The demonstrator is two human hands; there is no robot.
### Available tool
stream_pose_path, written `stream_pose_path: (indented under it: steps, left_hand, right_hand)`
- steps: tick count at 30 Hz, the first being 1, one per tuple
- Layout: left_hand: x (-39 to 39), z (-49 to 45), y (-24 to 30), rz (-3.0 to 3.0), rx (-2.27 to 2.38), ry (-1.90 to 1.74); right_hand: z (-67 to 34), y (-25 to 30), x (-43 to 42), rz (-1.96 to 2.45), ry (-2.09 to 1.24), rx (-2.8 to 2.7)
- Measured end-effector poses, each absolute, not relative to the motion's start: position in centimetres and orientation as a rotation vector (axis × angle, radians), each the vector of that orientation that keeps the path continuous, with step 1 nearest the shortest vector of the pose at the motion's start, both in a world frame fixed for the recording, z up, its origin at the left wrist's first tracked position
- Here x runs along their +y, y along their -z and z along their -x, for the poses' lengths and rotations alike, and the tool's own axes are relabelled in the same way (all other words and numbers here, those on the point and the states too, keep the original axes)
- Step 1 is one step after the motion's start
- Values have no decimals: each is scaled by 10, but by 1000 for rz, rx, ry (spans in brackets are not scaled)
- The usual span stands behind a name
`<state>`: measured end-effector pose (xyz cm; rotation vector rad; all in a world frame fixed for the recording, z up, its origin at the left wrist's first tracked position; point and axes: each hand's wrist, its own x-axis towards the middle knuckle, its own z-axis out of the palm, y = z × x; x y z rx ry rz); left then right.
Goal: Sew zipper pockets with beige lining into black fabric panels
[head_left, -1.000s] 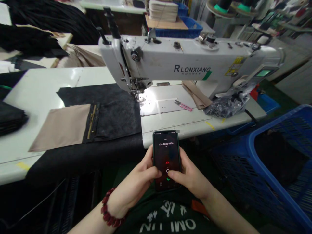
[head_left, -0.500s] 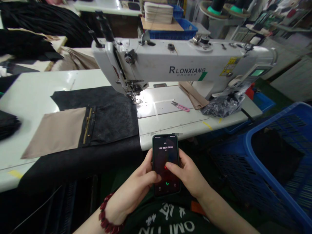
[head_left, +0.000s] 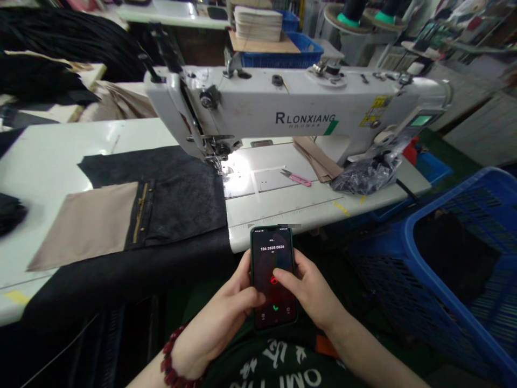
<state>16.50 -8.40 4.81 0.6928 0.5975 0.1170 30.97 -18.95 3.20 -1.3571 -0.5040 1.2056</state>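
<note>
Both my hands hold a black smartphone (head_left: pixel 273 277) low in front of me, its lit screen showing a call display with red and green icons. My left hand (head_left: pixel 216 315), with a red bead bracelet at the wrist, grips the phone's lower left side. The fingers of my right hand (head_left: pixel 309 291) wrap its right edge, and that thumb rests on the screen beside the red icon. Beyond the phone stands a white Lonxiang sewing machine (head_left: pixel 283 102), out of reach of both hands.
Under the machine's needle lies a black fabric panel (head_left: pixel 181 210) with a zipper (head_left: pixel 140 221) and beige cloth (head_left: pixel 84 226). Pink thread snips (head_left: pixel 297 179) and a plastic bag (head_left: pixel 365 175) sit on the white table (head_left: pixel 56 161). A blue basket (head_left: pixel 456 253) stands at right.
The whole scene has slid left in view. The phone sits slightly lower, and my right thumb has moved up the screen to the red icon.
</note>
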Motion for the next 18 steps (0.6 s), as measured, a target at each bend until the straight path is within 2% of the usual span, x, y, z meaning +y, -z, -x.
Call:
stream_pose_path:
  steps: [18]
  left_hand:
    - [-82, -169, -49, -699, 607, -103]
  right_hand:
    - [-309, -26, -188, 1285, -1204, -398]
